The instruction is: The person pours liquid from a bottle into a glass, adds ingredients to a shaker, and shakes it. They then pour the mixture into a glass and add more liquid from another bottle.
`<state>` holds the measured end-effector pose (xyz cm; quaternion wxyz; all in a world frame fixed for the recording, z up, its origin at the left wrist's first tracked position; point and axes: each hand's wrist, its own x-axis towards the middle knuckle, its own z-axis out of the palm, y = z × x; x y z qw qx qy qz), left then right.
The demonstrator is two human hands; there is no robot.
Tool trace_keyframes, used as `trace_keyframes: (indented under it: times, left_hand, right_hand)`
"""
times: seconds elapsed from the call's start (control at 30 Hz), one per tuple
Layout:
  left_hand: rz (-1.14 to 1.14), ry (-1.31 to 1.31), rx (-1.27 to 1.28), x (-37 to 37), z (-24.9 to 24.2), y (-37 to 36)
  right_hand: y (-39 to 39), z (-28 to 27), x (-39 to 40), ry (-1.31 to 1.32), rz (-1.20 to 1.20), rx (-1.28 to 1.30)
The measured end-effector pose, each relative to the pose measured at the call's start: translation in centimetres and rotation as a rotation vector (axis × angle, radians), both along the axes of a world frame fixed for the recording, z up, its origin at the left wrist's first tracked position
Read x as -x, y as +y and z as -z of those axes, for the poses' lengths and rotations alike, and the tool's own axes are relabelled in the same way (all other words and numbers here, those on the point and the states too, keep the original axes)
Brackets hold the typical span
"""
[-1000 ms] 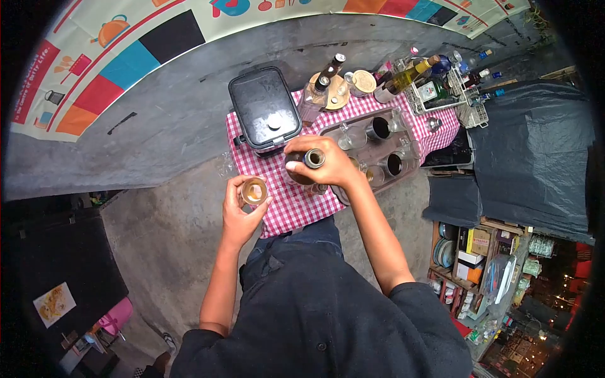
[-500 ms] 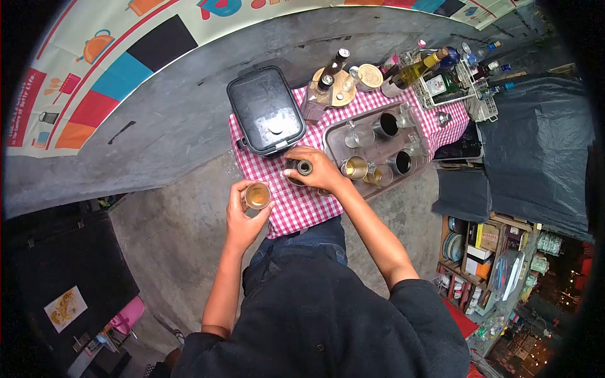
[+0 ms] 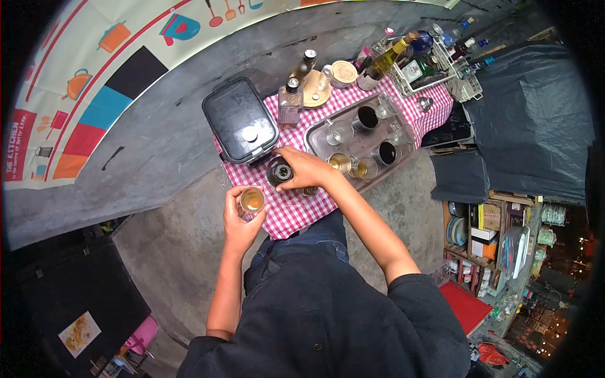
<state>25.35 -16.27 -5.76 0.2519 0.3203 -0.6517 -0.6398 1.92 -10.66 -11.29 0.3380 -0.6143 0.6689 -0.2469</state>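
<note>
My left hand [image 3: 242, 222] is closed round a clear drinking glass [image 3: 253, 200] with amber liquid in it, held just off the table's left edge. Fingers of my right hand [image 3: 304, 169] wrap the side of a dark bottle [image 3: 275, 174], which looks upright with its uncapped mouth towards me. Whether its base touches the cloth is hidden. Under my right wrist, a small glass or jar [image 3: 309, 191] is partly covered. The bottle stands close to a black lidded box [image 3: 236, 113], on whose lid lies a round white disc [image 3: 249, 134].
A brown tray [image 3: 318, 143] on the checked tablecloth [image 3: 293, 214] holds several glasses and dark cups. Behind it stand a square clear bottle [image 3: 290, 104], a round wooden board [image 3: 317, 94], a wine bottle [image 3: 386, 62] and a bottle rack [image 3: 416, 82]. A grey wall borders the back.
My view has turned, so the table appears further left. My left hand's glass is now closer to the dark bottle. More of the bottle's body shows under my right hand.
</note>
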Motion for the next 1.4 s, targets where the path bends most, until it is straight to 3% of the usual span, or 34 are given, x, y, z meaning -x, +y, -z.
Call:
trace_keyframes:
  times: [0.13,0.37,0.47,0.87,1.07,1.4]
  left_hand:
    - [0.013,0.01,0.053,1.1,-0.7,0.9]
    - [0.032,0.009,0.041,4.9,-2.1,4.4]
    - [0.091,-0.006,-0.005,7.3,-1.4,6.4]
    - [0.175,-0.153,0.003,14.2,6.7,11.3]
    - [0.051,-0.296,0.146,15.2,11.2,12.9]
    - [-0.046,-0.504,0.237,17.8,12.1,12.7]
  right_hand:
    - [3.6,-0.5,2.7,0.052,0.041,0.034]
    - [14.2,-0.7,9.5,0.202,0.291,-0.217]
    - [17.5,1.7,11.5,0.297,0.273,-0.129]
    - [18.0,5.4,12.7,0.172,0.137,-0.166]
    - [18.3,6.0,13.6,0.115,0.092,-0.138]
    - [18.1,6.7,14.5,0.107,0.007,-0.136]
